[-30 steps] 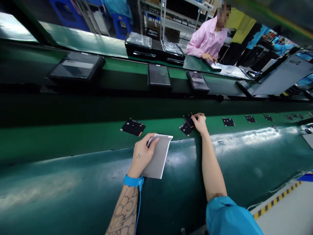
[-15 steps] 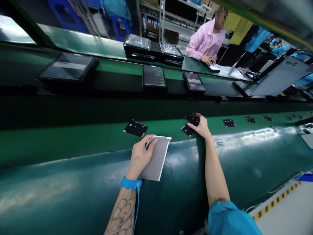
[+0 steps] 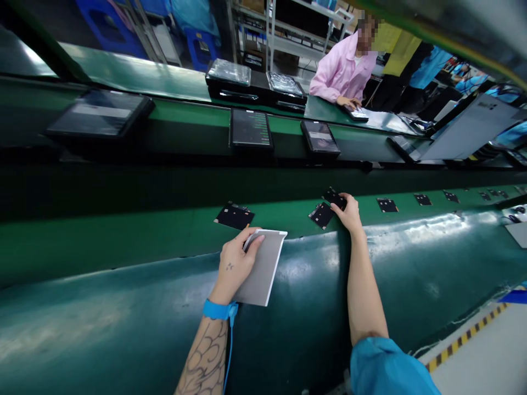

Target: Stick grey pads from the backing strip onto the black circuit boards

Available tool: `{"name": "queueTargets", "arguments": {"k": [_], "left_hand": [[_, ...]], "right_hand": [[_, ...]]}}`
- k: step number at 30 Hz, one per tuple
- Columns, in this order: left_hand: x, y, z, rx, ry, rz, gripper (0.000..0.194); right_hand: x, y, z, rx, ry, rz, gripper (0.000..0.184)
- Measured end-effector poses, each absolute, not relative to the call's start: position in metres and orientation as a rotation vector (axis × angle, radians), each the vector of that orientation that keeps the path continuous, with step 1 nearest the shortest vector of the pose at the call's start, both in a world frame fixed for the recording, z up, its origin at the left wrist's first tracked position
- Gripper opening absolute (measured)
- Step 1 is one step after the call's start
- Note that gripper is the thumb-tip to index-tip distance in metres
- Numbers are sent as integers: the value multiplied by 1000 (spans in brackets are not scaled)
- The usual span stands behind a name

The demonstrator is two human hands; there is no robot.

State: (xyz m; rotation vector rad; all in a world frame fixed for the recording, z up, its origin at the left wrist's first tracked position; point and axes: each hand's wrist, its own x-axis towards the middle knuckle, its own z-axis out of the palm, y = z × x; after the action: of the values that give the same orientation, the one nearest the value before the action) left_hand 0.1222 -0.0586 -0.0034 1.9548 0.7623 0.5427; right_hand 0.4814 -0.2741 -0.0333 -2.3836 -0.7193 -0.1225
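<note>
My left hand [image 3: 234,262] is closed on a white sheet stack [image 3: 263,269], thumb on top, held over the dark green bench edge; a blue wrist strap sits on that wrist. My right hand [image 3: 349,213] reaches to the green conveyor belt [image 3: 164,230] and pinches a small black circuit board [image 3: 334,197] by its corner. A second black board [image 3: 321,215] lies flat on the belt just left of that hand. Another black board [image 3: 234,215] lies on the belt above my left hand.
More small black boards [image 3: 387,205] trail along the belt to the right. Tablets [image 3: 250,128] lie screen-up on the upper belt. A person in a pink coat [image 3: 341,71] works at the far side. Yellow-black floor tape [image 3: 465,340] runs at lower right.
My right hand has shifted right along the belt with the small board in its fingers. The boards on the belt have drifted slightly right. My left hand keeps the white sheets in place.
</note>
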Motion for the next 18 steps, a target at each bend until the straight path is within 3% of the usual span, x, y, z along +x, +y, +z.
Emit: {"name": "queueTargets", "arguments": {"k": [9,18], "left_hand": [[123,-60,1,1945,753,578,29],[121,-61,3,1901,676,581,25]], "right_hand": [[434,-233,-21,-2295,-1122,66,69],[393,-195,-11,-2224,-1323,134,62]]}}
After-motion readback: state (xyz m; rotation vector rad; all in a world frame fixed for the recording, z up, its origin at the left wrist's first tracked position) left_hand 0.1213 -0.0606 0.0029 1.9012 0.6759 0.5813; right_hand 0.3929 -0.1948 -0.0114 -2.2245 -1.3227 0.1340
